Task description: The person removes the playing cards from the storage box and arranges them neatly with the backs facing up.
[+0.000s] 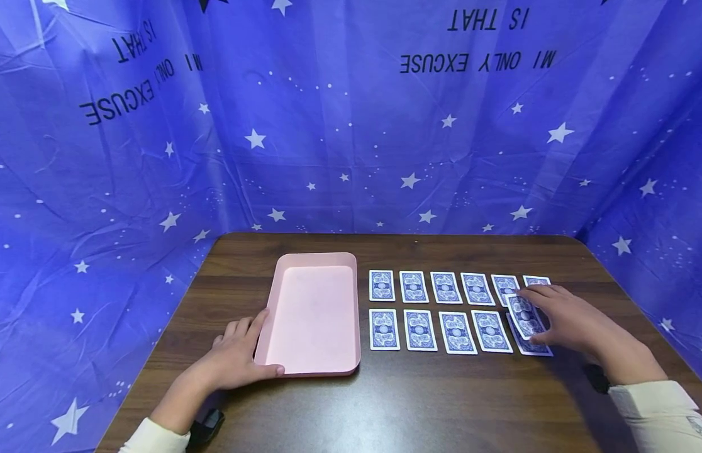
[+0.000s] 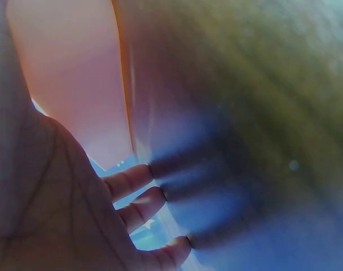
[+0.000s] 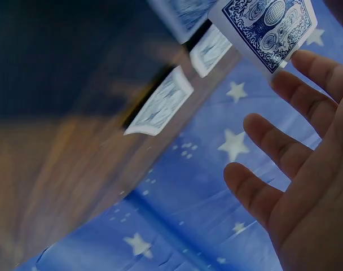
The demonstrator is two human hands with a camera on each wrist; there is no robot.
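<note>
My right hand (image 1: 572, 318) pinches a playing card (image 1: 524, 316) with a blue patterned back, thumb at the near edge and fingertips at the far edge. The held card overlaps the rightmost card of the near row (image 1: 536, 348). In the right wrist view, this held card (image 3: 273, 28) is at the top, by the fingertips. My left hand (image 1: 234, 352) rests against the left near corner of a pink tray (image 1: 356, 314), its thumb along the near rim and its index finger at the left side. The left wrist view shows the other fingers (image 2: 140, 212) loosely extended outside the tray.
Two rows of blue-backed cards lie face down right of the tray, including one card (image 1: 382, 286) at the far row's left end. The dark wooden table (image 1: 419, 402) is bordered by blue star-printed cloth (image 1: 351, 126) at the back and sides.
</note>
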